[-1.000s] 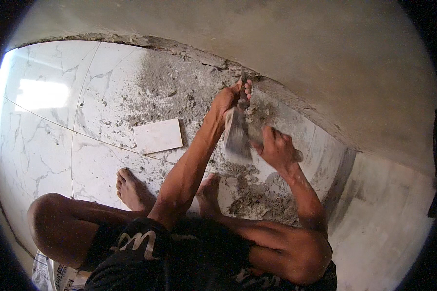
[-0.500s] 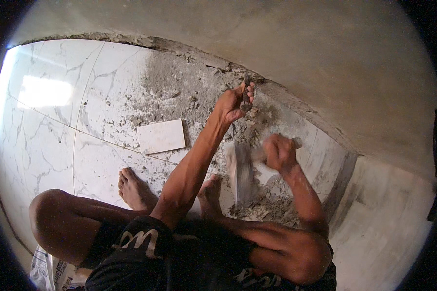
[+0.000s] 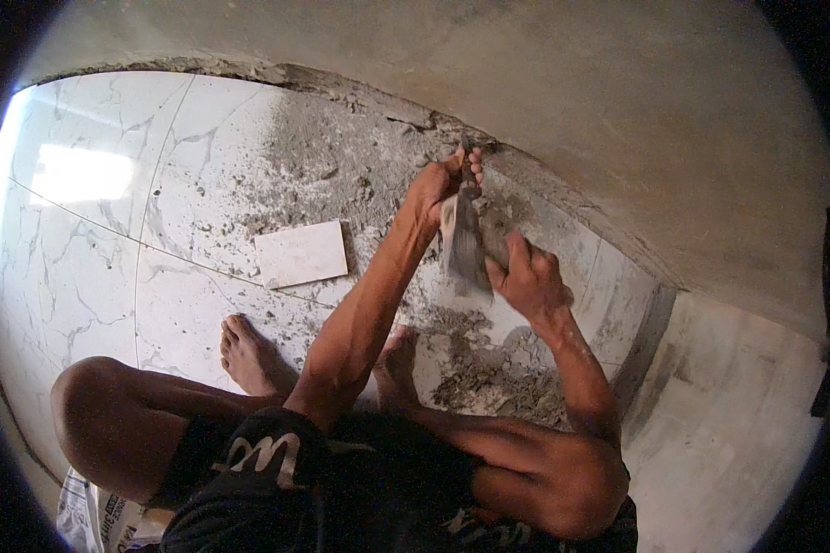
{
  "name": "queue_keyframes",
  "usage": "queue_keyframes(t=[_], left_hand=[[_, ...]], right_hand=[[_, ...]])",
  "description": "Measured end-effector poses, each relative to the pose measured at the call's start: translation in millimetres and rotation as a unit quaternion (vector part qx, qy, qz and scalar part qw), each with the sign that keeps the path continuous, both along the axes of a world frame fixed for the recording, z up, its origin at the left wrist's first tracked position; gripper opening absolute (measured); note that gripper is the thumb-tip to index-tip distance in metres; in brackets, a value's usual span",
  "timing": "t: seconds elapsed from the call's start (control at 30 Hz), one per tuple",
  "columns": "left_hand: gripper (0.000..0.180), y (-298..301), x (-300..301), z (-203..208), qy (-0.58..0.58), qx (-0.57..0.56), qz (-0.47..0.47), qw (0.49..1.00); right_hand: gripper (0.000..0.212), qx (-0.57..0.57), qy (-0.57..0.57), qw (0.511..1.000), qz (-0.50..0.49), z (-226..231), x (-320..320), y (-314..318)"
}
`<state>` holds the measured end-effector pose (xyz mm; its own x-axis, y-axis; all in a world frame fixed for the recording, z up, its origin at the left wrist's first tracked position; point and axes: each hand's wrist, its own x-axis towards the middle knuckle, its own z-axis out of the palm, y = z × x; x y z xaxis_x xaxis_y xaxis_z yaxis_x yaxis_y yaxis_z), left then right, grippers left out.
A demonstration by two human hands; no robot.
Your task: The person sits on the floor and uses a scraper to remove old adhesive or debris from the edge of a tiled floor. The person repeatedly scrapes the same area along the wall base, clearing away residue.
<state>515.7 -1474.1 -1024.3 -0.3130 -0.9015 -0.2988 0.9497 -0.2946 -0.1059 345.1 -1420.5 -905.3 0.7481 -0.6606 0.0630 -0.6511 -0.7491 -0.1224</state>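
- The left hand [image 3: 431, 191] was closed around the chisel [image 3: 469, 181], fingers wrapped over its shaft.
- The chisel's far end pointed into the broken foot of the wall [image 3: 609, 120].
- The right hand [image 3: 535, 278], to the right of the chisel and nearer the person, was closed on the hammer's handle.
- The hammer [image 3: 468, 247] had its blurred head at the chisel's near end; whether they touched could not be told.
- Grey rubble [image 3: 503, 373] lay on the person's side of the chisel.
- A white tile [image 3: 301, 254] lay left of the chisel, on the marbled floor [image 3: 74, 295].
- Two bare feet [image 3: 255, 359] stood nearer the person than the chisel.
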Motion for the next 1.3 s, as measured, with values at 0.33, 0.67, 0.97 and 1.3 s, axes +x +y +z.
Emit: queue_keyframes(t=[0.33,0.67,0.97,1.3], left_hand=[[0.026,1,0,-1,0.041,0.009,0.006,0.999],[0.025,-1,1,-7,0.056,0.018,0.012,0.998],[0.023,-1,6,-10,0.062,0.032,0.026,0.997],[0.023,-3,-2,-7,0.091,0.03,0.019,0.995]], right_hand=[[0.016,0.008,-0.032,0.999,0.035,1,0,0],[0.043,-0.026,0.006,1.0,0.014,-11,-10,0],[0.03,0.015,0.052,0.999,-0.001,-7,2,-5],[0.031,0.005,0.019,1.0,-0.013,-1,-7,-11]])
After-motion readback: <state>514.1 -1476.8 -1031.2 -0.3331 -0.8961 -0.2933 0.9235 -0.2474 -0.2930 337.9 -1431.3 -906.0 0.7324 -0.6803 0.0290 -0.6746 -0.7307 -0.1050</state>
